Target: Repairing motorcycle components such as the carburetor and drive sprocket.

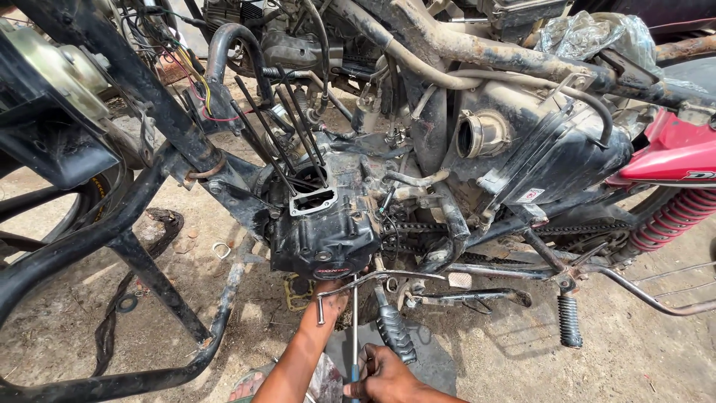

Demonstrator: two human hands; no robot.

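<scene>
Head view: left hand (pixel 330 292) reaches under the grimy black, cylinder-less motorcycle engine (pixel 328 224), grip hidden; right hand (pixel 380 373) clasps a thin blue-handled metal tool (pixel 354 328).

Engine case (pixel 324 224) sits mid-frame, inside the frame tubes (pixel 142 224); chain (pixel 418 230) and air box (pixel 537 149) to its right — shock spring (pixel 671 220) farthest right; foot peg (pixel 570 321) below, kick lever (pixel 394 332) under the case.

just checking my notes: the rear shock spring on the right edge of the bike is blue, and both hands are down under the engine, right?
Not quite. The head view shows the rear shock spring is red, not blue. The rest holds: the left hand reaches up under the engine, and the right hand is below it, holding a thin tool.
</scene>
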